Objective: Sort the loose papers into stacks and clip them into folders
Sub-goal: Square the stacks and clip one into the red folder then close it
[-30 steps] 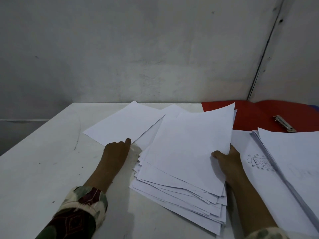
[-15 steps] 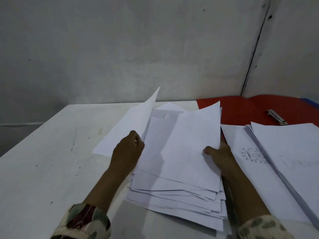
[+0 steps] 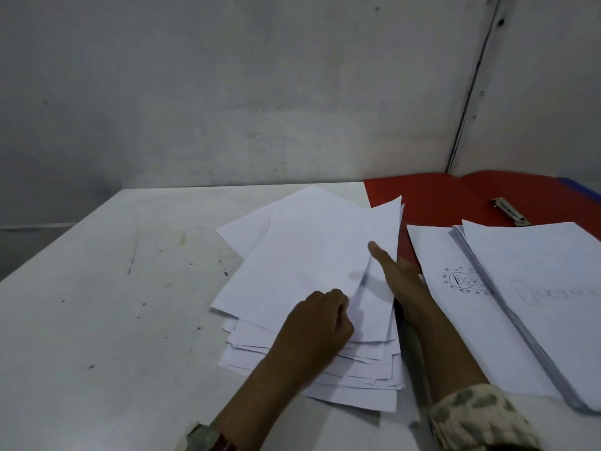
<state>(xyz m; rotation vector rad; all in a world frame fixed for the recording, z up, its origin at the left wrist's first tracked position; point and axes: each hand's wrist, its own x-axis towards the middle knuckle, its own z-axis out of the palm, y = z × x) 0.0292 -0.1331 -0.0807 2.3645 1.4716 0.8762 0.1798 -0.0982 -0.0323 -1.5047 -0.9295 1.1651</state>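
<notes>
A messy pile point(image 3: 309, 288) of white papers lies in the middle of the white table point(image 3: 113, 304). The sheets stick out at many angles, and the edges near the person fan out like steps. The left hand point(image 3: 317, 320) sits on the near part of the pile. Its fingers are curled, and they seem to pinch the edge of a top sheet point(image 3: 374, 288) that bends up a little. The right hand point(image 3: 398, 276) is at the right side of the pile. It is flat, with straight fingers, and its thumb lies on the top sheet. To the right is a neat stack point(image 3: 536, 304) of papers. Under it, one sheet point(image 3: 439, 288) shows a small drawing with letters. Behind the papers, a red folder point(image 3: 455, 196) lies open against the wall, with a metal clip point(image 3: 509, 211) on it. A bit of something blue point(image 3: 582, 190) peeks out at the far right. Both arms have sleeves point(image 3: 478, 418) with a spotted pattern.
</notes>
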